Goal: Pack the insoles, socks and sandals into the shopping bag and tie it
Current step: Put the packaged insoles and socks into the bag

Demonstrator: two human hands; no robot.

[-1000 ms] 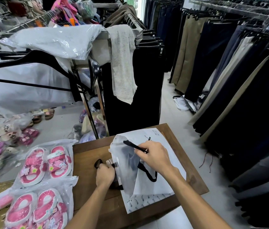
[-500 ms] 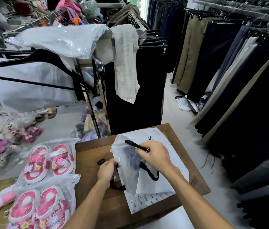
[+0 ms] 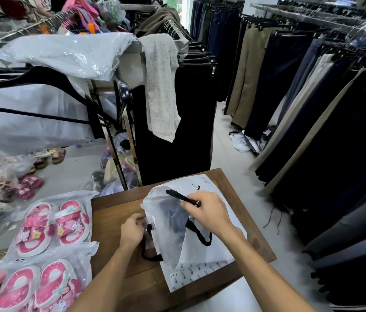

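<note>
A white shopping bag with black handles lies on a brown wooden table. My right hand pinches one black handle and lifts the bag's upper side, holding the mouth open. My left hand grips a small plastic-wrapped packet at the bag's mouth; what the packet holds I cannot tell. Something dark shows through the bag's thin wall. Two clear packets of pink sandals lie left of the table: one pair farther away, another nearer me.
Racks of dark and beige trousers line the right side and the far end of the aisle. A rack with plastic-covered clothes and a grey garment stands behind the table. More bagged shoes lie on the floor at left.
My left hand has pushed the packet rightward into the bag's mouth. My right hand still holds the handle in the same place.
</note>
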